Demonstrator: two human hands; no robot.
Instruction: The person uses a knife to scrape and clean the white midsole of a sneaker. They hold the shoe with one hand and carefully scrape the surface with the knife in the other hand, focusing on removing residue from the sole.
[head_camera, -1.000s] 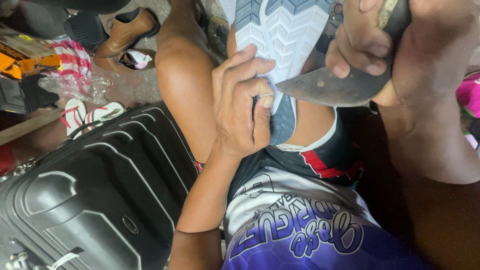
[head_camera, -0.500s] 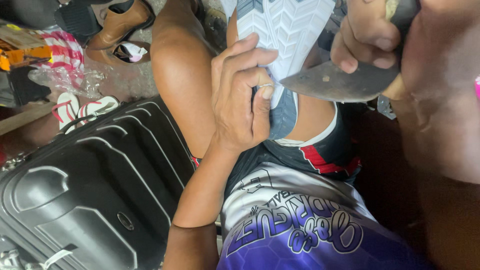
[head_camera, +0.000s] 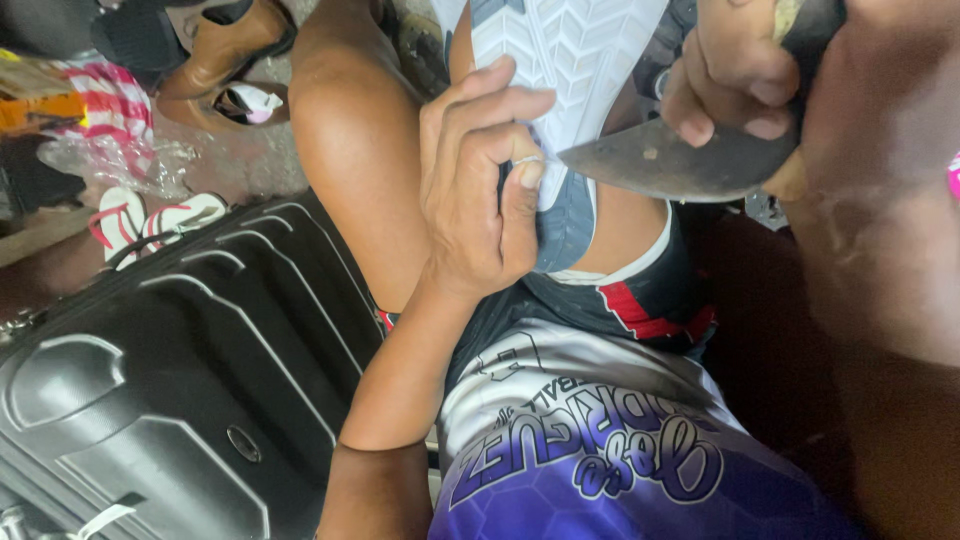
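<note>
A shoe sat on the person's lap while a knife touched its edge.

The shoe (head_camera: 560, 60) lay sole up between the knees, its white zigzag bottom facing the camera and its blue-grey end pointing down at the shorts (head_camera: 640, 300). The left hand (head_camera: 475, 190) was closed around the shoe's side near that end, fingers curled over the sole and thumb pressed on the rim. The right hand (head_camera: 740, 70) was shut tight on the handle of a knife (head_camera: 680, 160). The dark blade pointed left, and its tip met the shoe's edge just beside the left thumb. So the shoe was under the left hand and just left of the right hand. A black suitcase (head_camera: 180, 390) lay at the left. Brown shoes (head_camera: 220, 50) and white sandals (head_camera: 150, 215) were on the floor behind it.
</note>
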